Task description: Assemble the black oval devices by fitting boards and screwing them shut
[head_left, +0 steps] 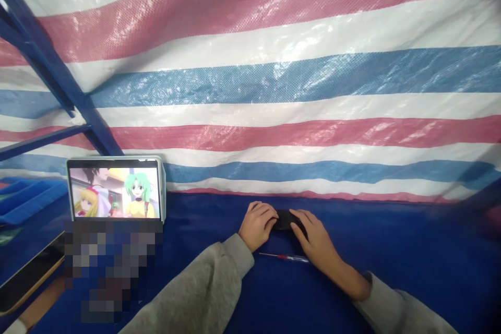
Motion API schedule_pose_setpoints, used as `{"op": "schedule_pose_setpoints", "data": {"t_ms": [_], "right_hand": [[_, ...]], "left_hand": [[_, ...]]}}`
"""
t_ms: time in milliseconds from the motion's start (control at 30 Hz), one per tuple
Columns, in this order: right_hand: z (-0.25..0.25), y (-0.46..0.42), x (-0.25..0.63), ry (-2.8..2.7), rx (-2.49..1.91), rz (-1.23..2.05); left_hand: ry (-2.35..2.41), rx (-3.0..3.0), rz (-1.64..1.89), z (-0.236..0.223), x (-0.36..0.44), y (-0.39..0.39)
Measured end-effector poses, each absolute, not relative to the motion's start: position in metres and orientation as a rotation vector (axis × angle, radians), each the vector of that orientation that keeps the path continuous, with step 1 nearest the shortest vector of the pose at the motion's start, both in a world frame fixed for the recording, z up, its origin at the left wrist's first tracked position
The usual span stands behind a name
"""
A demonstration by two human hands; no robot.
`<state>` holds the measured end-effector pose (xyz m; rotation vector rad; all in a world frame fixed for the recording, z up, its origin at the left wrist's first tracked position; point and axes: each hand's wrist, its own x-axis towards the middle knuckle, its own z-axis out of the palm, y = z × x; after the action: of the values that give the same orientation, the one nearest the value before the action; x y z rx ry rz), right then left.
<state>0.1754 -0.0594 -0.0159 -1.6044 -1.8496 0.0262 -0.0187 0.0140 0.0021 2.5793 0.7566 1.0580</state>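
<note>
On the dark blue tabletop, a small black oblong object (pixel 284 220) lies between my two hands; it looks like a computer mouse, though its details are blurred. My left hand (pixel 259 225) has its fingers curled around the left end. At the other end, my right hand (pixel 309 232) grips with thumb and fingers, covering part of the object. Just nearer to me lies a thin screwdriver (pixel 284 257) with a clear and red handle, its shaft pointing left. The handle end reaches close to my right wrist.
A tablet (pixel 116 162) in a pale case stands at the left, playing a cartoon. Below it a blurred patch hides part of the table, beside a phone (pixel 33 271) and another person's forearm (pixel 49 292). Blue trays (pixel 33 201) sit far left. Striped sheeting (pixel 293 78) hangs behind.
</note>
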Motion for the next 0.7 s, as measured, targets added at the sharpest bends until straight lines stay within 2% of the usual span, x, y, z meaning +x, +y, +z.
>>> {"op": "schedule_pose_setpoints", "data": {"t_ms": [700], "right_hand": [[-0.0165, -0.0593, 0.1763, -1.835, -1.597, 0.028]], "left_hand": [[0.712, 2.589, 1.12, -0.0003, -0.0174, 0.0164]]}}
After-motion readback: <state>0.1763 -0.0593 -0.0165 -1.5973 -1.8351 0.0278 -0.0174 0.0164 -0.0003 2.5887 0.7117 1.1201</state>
